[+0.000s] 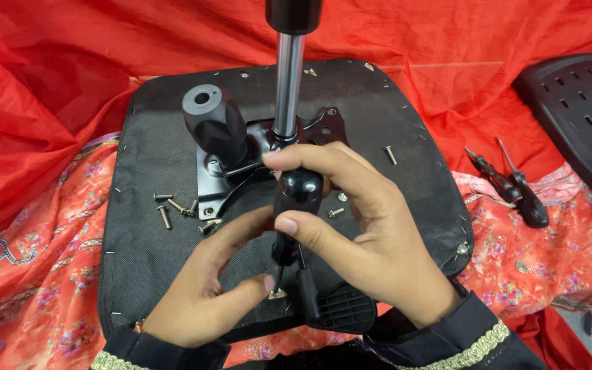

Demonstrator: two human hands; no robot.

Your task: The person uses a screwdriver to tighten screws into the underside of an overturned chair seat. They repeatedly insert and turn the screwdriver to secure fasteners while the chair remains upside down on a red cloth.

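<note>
Black screwdriver [294, 205] gripped upright, tip seemingly near seat's [138, 260] front edge.

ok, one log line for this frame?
right hand: holds screwdriver upright | left hand: steadies tip at screw | chair seat underside | loose screws

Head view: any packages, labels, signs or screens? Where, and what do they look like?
None in view: no package, label, sign or screen.
What is there instead: the black seat underside on red cloth, loose screws, and a screwdriver in the right hand, its tip steadied by the left hand.
</note>
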